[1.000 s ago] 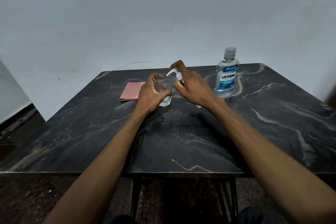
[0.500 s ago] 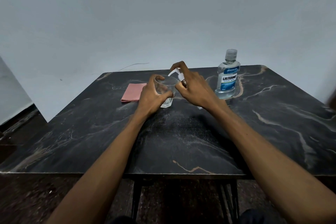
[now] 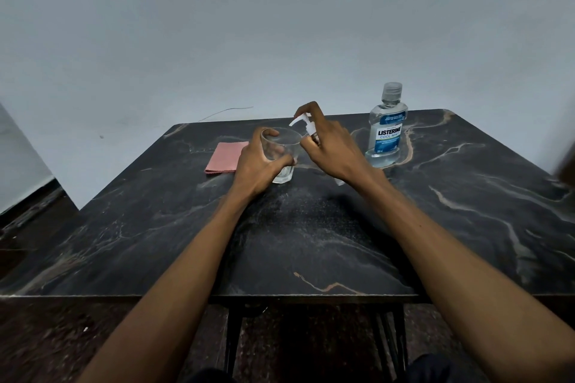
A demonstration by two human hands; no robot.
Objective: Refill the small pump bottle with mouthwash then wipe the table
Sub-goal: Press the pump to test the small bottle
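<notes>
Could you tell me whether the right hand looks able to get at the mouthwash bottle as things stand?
Probably yes. The mouthwash bottle stands upright just right of the right hand, with bare table between them. But that hand's grip is on the pump bottle, so it must let go first.

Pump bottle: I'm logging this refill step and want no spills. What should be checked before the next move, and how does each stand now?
1. Left hand steadies the glass: ok.
2. Right hand on the pump bottle, finger on its head: ok.
3. Nozzle aimed over the glass: ok.
4. Listerine bottle capped, upright: ok.
5. Pink cloth within reach: ok.
6. Pump bottle's fill level: cannot tell.
</notes>
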